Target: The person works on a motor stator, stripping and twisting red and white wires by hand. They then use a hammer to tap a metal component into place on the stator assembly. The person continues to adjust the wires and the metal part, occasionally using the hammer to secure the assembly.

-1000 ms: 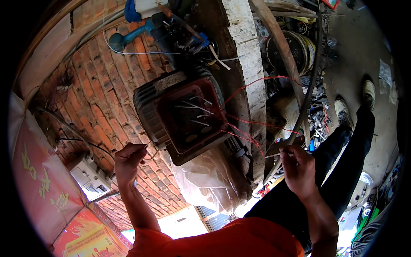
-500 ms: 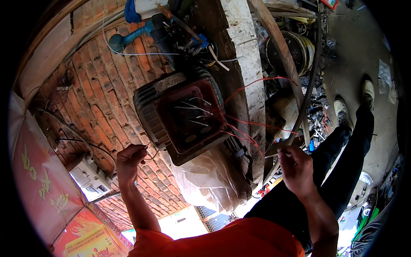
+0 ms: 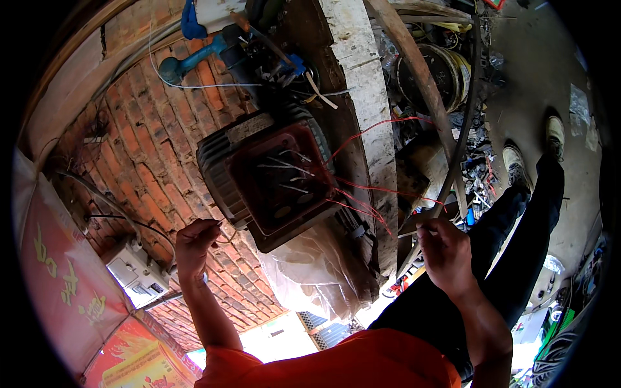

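Note:
My left hand (image 3: 197, 242), closed in a pinch at the lower left of a finned motor (image 3: 217, 174), holds something thin and small that I cannot make out. My right hand (image 3: 443, 252), lower right, is also closed, what it holds being too small to tell. The motor's open dark-red terminal box (image 3: 252, 194) has several white-sleeved leads (image 3: 291, 187) inside. Red wires (image 3: 407, 194) trail from its right side toward my right hand. Translucent plastic sheeting (image 3: 304, 271) lies below the motor.
A brick surface (image 3: 155, 168) is left of the motor, with a grey box (image 3: 132, 271) and red banner (image 3: 52, 258). Blue tools (image 3: 191, 61) sit above. A whitish beam (image 3: 356, 77), wooden poles (image 3: 420, 77), a bucket (image 3: 430, 90) and scrap lie right, beside my legs on the floor (image 3: 530, 77).
The whole view has shifted slightly, the motor and beam sitting a little further left in the picture. My two hands stay almost in the same closed positions.

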The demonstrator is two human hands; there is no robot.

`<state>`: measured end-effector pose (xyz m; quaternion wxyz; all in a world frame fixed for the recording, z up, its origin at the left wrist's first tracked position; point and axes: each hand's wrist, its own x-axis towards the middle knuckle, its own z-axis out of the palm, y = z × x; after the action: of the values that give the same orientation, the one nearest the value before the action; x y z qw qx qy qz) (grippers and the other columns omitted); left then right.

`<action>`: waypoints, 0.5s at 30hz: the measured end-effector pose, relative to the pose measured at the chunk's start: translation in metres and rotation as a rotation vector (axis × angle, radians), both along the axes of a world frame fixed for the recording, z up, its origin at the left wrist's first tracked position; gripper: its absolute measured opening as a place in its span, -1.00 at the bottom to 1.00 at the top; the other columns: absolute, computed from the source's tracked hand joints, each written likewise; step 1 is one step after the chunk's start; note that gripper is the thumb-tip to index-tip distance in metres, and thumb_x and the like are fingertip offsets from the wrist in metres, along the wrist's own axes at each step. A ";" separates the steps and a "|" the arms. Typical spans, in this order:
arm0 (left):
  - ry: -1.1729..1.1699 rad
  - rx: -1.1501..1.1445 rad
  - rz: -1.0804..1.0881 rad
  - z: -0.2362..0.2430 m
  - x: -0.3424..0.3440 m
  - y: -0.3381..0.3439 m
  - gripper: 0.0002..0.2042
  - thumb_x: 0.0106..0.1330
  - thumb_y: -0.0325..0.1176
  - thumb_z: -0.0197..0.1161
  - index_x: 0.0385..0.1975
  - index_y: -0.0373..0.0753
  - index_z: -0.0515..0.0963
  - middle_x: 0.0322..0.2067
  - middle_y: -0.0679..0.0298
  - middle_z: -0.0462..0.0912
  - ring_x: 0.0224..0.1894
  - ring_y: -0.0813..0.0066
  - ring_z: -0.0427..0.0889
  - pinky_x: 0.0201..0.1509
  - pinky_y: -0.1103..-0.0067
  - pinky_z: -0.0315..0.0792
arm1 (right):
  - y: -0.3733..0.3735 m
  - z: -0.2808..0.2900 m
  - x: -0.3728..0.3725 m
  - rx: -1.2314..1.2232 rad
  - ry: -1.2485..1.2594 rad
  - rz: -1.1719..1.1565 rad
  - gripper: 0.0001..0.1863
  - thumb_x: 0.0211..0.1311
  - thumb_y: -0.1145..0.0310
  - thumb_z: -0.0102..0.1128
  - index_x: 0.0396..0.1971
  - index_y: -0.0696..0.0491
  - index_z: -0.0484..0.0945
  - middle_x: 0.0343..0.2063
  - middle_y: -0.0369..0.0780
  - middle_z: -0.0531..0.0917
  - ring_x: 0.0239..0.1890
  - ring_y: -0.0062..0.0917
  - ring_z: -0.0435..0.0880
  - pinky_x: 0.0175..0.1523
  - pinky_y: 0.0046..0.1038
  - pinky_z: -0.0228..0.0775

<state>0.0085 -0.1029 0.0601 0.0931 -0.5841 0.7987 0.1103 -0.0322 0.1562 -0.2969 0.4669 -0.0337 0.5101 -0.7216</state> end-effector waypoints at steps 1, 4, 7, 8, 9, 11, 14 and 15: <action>0.001 -0.002 -0.009 -0.001 0.000 0.000 -0.87 0.16 -0.56 0.31 -0.29 -0.34 0.66 -0.49 0.32 0.64 -0.49 0.66 0.54 -0.45 0.69 0.42 | 0.000 -0.001 0.001 0.003 0.006 0.003 -0.96 0.16 0.59 0.17 -0.38 0.19 0.53 -0.55 -0.13 0.59 -0.59 -0.50 0.60 -0.51 -0.51 0.35; -0.009 -0.012 -0.028 -0.004 -0.001 -0.002 -0.87 0.16 -0.57 0.29 -0.29 -0.35 0.66 -0.49 0.32 0.63 -0.49 0.66 0.53 -0.45 0.68 0.42 | 0.001 0.002 -0.007 0.017 -0.036 0.065 -0.96 0.16 0.57 0.17 -0.38 0.19 0.54 -0.54 -0.12 0.60 -0.59 -0.47 0.62 -0.51 -0.51 0.36; -0.039 -0.023 -0.024 -0.002 0.000 -0.004 -0.87 0.18 -0.59 0.26 -0.29 -0.35 0.66 -0.48 0.33 0.63 -0.49 0.66 0.53 -0.45 0.67 0.42 | 0.000 -0.001 -0.003 0.022 -0.035 0.032 -0.96 0.16 0.56 0.18 -0.38 0.19 0.54 -0.54 -0.11 0.60 -0.60 -0.44 0.62 -0.51 -0.50 0.37; -0.047 -0.020 -0.021 -0.001 0.001 -0.004 -0.87 0.18 -0.59 0.26 -0.29 -0.35 0.66 -0.48 0.33 0.63 -0.49 0.66 0.53 -0.45 0.67 0.41 | 0.000 -0.002 -0.001 0.026 -0.033 0.037 -0.96 0.16 0.56 0.19 -0.38 0.19 0.54 -0.55 -0.11 0.60 -0.60 -0.43 0.62 -0.51 -0.49 0.37; -0.054 -0.018 -0.017 0.000 0.001 -0.004 -0.87 0.18 -0.59 0.26 -0.28 -0.35 0.66 -0.49 0.33 0.63 -0.49 0.66 0.52 -0.45 0.67 0.41 | 0.000 -0.005 0.000 0.029 -0.031 0.042 -0.96 0.16 0.55 0.19 -0.39 0.19 0.54 -0.56 -0.10 0.60 -0.61 -0.43 0.62 -0.51 -0.49 0.37; -0.047 -0.015 -0.001 0.000 0.002 -0.003 -0.87 0.18 -0.59 0.26 -0.29 -0.35 0.66 -0.49 0.34 0.62 -0.49 0.67 0.52 -0.45 0.67 0.41 | -0.001 -0.007 0.000 0.047 -0.022 0.051 -0.95 0.16 0.54 0.20 -0.39 0.18 0.54 -0.57 -0.10 0.59 -0.62 -0.43 0.61 -0.51 -0.49 0.37; -0.052 -0.016 -0.016 -0.003 0.000 -0.004 -0.87 0.18 -0.59 0.26 -0.30 -0.35 0.66 -0.50 0.34 0.61 -0.50 0.67 0.51 -0.45 0.68 0.41 | -0.002 -0.008 -0.004 0.076 -0.026 0.083 -0.95 0.16 0.54 0.20 -0.40 0.18 0.53 -0.58 -0.10 0.58 -0.63 -0.43 0.60 -0.52 -0.49 0.36; -0.056 -0.016 -0.027 -0.004 0.000 -0.005 -0.88 0.18 -0.59 0.25 -0.30 -0.35 0.66 -0.50 0.35 0.61 -0.50 0.67 0.51 -0.46 0.68 0.40 | -0.002 -0.008 -0.006 0.080 -0.041 0.103 -0.95 0.16 0.54 0.20 -0.40 0.18 0.53 -0.58 -0.10 0.58 -0.64 -0.43 0.59 -0.52 -0.49 0.36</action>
<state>0.0081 -0.1080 0.0564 0.1120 -0.5768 0.8046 0.0860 -0.0379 0.1544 -0.3052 0.5150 -0.0265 0.5262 -0.6762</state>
